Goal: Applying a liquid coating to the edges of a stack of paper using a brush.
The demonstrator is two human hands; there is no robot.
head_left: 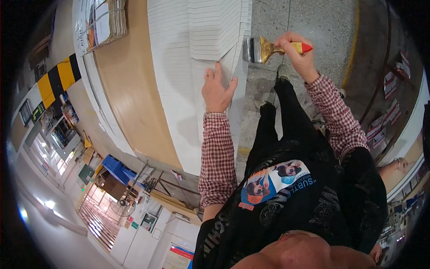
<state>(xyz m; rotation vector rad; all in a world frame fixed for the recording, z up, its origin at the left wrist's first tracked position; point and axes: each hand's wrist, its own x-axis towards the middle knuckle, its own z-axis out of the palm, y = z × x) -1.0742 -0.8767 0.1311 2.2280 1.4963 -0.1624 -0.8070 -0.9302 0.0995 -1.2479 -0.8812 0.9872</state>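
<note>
My right hand (294,51) is closed round the handle of a wide, flat paintbrush (265,50) with a yellow, red-tipped handle. The brush's bristles touch or hover just by the right edge of a layered spread of white paper sheets (170,89); I cannot tell which. My left hand (218,89) lies on the sheets with its fingers spread, its fingertips at the lower edge of an overlapping stack of sheets (214,31). The stack's many edges show as fine parallel lines. Both forearms wear red checked sleeves.
A tan board or tabletop (130,85) runs left of the sheets. On its far left sits a strapped bundle of printed papers (105,24). A yellow and black striped barrier (58,78) stands beyond. Concrete floor (327,27) lies to the right, and blue crates (117,169) are at the lower left.
</note>
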